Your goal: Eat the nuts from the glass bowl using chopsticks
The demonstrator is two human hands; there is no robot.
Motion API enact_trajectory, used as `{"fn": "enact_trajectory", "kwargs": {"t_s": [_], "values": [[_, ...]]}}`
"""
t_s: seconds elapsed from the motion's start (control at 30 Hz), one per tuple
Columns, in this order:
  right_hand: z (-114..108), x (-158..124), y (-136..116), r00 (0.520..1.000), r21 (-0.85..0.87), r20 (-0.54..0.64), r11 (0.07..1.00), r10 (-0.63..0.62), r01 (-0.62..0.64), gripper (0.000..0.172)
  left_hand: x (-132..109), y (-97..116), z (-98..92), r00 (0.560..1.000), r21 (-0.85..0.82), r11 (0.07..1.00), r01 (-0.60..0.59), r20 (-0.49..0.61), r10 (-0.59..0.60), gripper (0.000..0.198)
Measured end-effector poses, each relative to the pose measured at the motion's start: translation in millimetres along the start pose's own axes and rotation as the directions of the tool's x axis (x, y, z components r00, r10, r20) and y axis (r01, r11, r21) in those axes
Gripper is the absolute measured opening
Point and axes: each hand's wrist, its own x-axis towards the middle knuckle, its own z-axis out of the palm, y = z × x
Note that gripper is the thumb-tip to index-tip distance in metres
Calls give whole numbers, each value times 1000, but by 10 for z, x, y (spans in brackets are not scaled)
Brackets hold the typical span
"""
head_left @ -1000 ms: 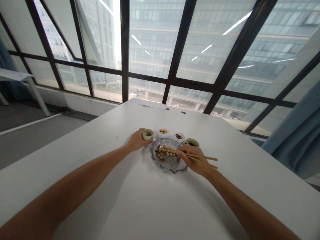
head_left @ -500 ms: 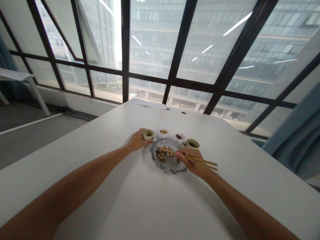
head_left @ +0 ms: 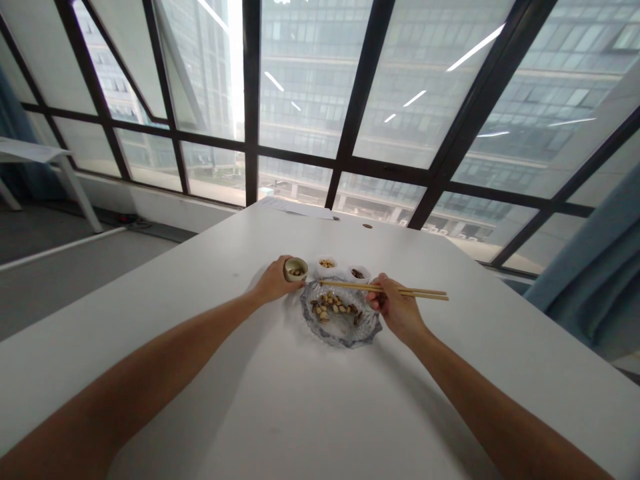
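My left hand (head_left: pixel 274 280) is wrapped round a small pale-green cup (head_left: pixel 289 275), tilted so that a few nut-like pieces show inside. In my right hand (head_left: pixel 399 312) is a pair of wooden chopsticks (head_left: pixel 420 293), held nearly level above the far rim of a scalloped glass dish (head_left: pixel 345 338). Their tips point left, close to the cup. A tiny dark bit seems to be at the tips, too small to name. Pistachio-like nuts (head_left: pixel 324 317) and darker seeds (head_left: pixel 357 318) lie in the dish.
Behind the dish stand two small white containers, one with yellowish pieces (head_left: pixel 327 264) and one with dark seeds (head_left: pixel 357 273). All stand on a white table (head_left: pixel 280 413). Papers (head_left: pixel 295 207) lie at its far edge by the windows. A blue curtain (head_left: pixel 590 267) hangs at right.
My right hand has lifted the chopsticks up and away from the nuts, to the dish's far rim, and now hides the second cup. The left cup has tipped towards me, showing its contents.
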Motion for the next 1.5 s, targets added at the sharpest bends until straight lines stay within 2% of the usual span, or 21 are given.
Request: {"fn": "enact_trajectory", "kwargs": {"t_s": [0.13,0.23,0.27,0.33,0.4,0.47,0.53,0.6,0.7,0.9,1.0,1.13,1.33,1.4,1.5], "values": [[-103,55,-117,988,-72,-85,990,-126,120,52,62,-42,-37,991,20,992,122,47,-123,69],[-255,107,-234,945,-205,-137,942,-296,265,50,208,56,-46,985,111,981,161,42,-167,80],[-314,122,-264,927,-265,-139,915,-347,303,50,269,136,-24,989,147,979,139,24,-144,81],[-427,143,-304,900,-395,-120,852,-420,344,49,390,359,80,1000,205,979,10,26,-16,76],[-514,152,-320,892,-495,-88,797,-443,347,48,494,626,256,985,238,960,-147,121,120,70],[-563,151,-325,895,-544,-58,766,-442,342,48,576,869,464,950,260,929,-263,236,203,69],[-575,146,-332,897,-560,-41,754,-440,344,49,641,1039,650,923,277,914,-295,331,198,74],[-568,140,-343,893,-567,-33,745,-448,352,50,694,1123,774,911,274,924,-267,385,149,75],[-553,132,-354,884,-570,-37,736,-467,365,52,742,1137,827,913,226,948,-225,388,125,75],[-556,122,-321,876,-567,-69,741,-478,360,52,729,1113,742,908,197,923,-331,334,254,80],[-546,131,-293,882,-570,-63,742,-468,353,52,709,1118,727,908,211,919,-333,334,252,80],[-505,159,-278,927,-604,67,725,-368,332,53,716,1101,736,915,215,924,-317,325,239,78],[-435,88,-455,923,-515,-29,798,-383,314,62,763,1038,744,924,210,947,-242,348,159,67],[-408,25,-564,942,-498,16,814,-336,299,65,754,1009,702,926,204,951,-233,346,153,62],[-353,-70,-699,948,-538,186,780,-258,318,68,697,926,558,934,196,950,-243,313,174,54]]}}
